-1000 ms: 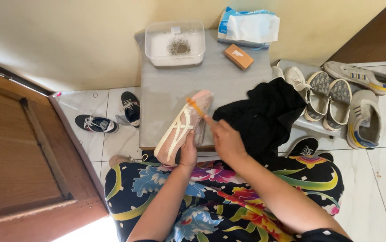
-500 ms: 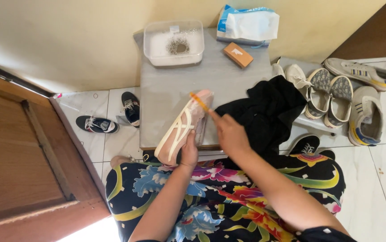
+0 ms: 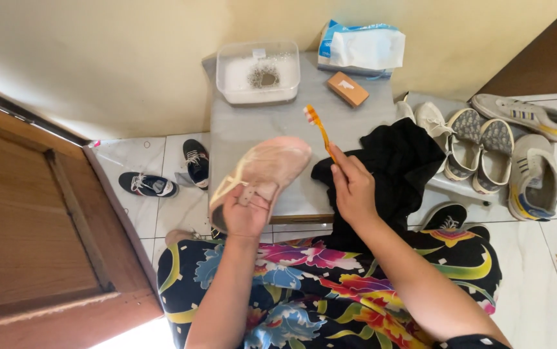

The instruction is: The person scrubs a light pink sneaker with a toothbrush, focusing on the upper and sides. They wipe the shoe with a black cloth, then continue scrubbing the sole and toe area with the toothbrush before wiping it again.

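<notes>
My left hand (image 3: 247,210) grips a pale pink sneaker (image 3: 265,171) by its middle, sole turned up, over the near edge of a small grey table (image 3: 252,126). My right hand (image 3: 351,187) holds an orange toothbrush (image 3: 317,129) by its handle, bristle end raised and pointing away, a short way right of the shoe's toe and not touching it. A black cloth (image 3: 388,168) lies under and beside my right hand, hanging over the table's right edge.
At the table's back stand a clear tub of white powder (image 3: 258,72), a brown soap bar (image 3: 347,88) and a blue-white bag (image 3: 361,48). Several sneakers (image 3: 504,148) sit on the right, two dark shoes (image 3: 168,174) on the floor at left. A wooden door (image 3: 26,239) is at left.
The toothbrush has lifted off the sneaker's toe and moved right and away. My left hand has turned the shoe so its sole faces up more.
</notes>
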